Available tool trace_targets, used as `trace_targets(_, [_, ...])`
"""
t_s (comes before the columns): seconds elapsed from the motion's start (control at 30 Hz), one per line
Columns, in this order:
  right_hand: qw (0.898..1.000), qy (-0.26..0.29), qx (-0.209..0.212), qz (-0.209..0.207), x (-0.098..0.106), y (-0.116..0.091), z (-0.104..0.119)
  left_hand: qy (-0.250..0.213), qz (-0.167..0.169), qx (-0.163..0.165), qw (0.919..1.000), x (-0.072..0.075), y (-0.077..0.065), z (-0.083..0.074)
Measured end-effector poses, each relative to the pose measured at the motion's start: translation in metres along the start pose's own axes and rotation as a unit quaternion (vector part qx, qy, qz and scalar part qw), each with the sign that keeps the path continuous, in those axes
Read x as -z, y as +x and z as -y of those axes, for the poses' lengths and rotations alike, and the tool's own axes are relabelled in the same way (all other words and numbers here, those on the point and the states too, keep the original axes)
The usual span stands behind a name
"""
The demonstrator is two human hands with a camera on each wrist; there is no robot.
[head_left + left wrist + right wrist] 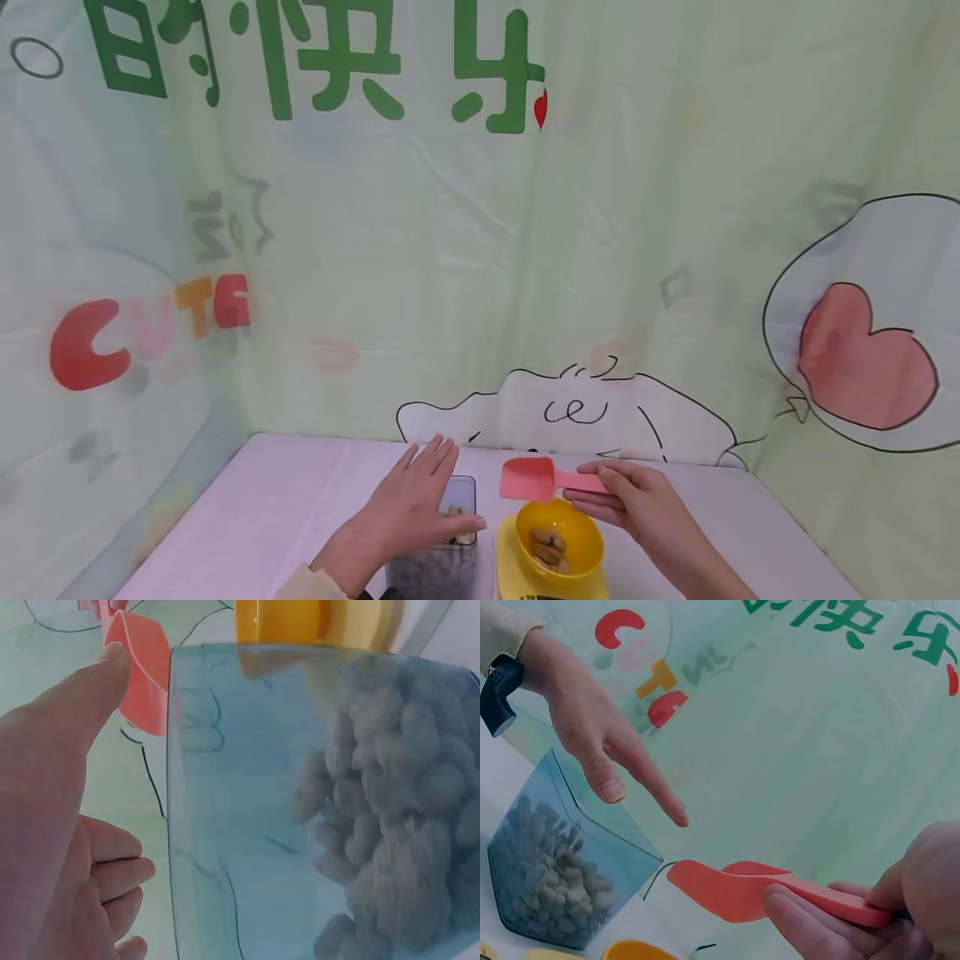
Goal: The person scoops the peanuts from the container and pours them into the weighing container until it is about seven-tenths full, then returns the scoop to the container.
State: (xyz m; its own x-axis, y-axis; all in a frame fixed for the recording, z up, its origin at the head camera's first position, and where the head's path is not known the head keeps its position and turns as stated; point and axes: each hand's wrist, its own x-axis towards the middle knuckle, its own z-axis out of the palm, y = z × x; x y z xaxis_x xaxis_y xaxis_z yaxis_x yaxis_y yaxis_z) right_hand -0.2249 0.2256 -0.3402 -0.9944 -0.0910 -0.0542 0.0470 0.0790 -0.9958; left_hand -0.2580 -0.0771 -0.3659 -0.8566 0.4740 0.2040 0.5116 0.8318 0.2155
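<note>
My left hand (pixel 412 510) hovers over the clear bluish bin (pixel 232 795), its fingers straight and the thumb out to the side. Peanuts in their shells (pixel 562 885) fill the lower part of that bin. With thumb and fingers, my right hand (pixel 651 510) grips the handle of a coral-pink scoop (pixel 531 478). The scoop is held level above the back rim of a yellow bowl (pixel 587 533); no peanuts show in it. A few peanuts (pixel 549 550) lie in the bottom of the bowl, which stands on a yellow kitchen scale (pixel 510 567).
A table with a pale lilac cover (pixel 300 500) carries the bin on the left and the scale beside it. Behind the table hangs a printed pale green curtain (pixel 465 250), which also closes off both sides. A dark band (pixel 504 682) sits on my left wrist.
</note>
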Motion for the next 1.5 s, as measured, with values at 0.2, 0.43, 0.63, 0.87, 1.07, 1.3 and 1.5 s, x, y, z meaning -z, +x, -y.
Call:
trace_targets(0.2, [1.000, 0.013, 0.003, 0.012, -0.013, 0.005, 0.006, -0.033, -0.018, 0.017, 0.9992, 0.003, -0.014, 0.018])
trace_targets(0.43, [0.999, 0.023, 0.003, 0.040, -0.031, 0.010, 0.008, -0.064, -0.006, 0.039, 0.9972, 0.002, -0.024, 0.034])
trace_targets(0.63, [0.996, 0.019, 0.016, 0.085, -0.049, 0.017, 0.007, -0.074, 0.019, 0.064, 0.9950, -0.002, -0.031, 0.039])
trace_targets(0.87, [0.995, -0.014, 0.011, 0.098, -0.071, 0.023, 0.007, -0.084, 0.012, 0.109, 0.9903, -0.008, -0.033, 0.038])
trace_targets(1.07, [0.993, -0.032, 0.030, 0.110, -0.080, 0.024, 0.007, -0.099, 0.006, 0.135, 0.9859, -0.014, -0.031, 0.036])
trace_targets(1.3, [0.990, -0.083, 0.035, 0.109, -0.098, 0.025, 0.007, -0.089, -0.006, 0.131, 0.9874, -0.019, -0.034, 0.037])
trace_targets(1.5, [0.982, -0.153, 0.034, 0.104, -0.113, 0.024, 0.005, -0.079, -0.008, 0.123, 0.9892, -0.018, -0.036, 0.038])
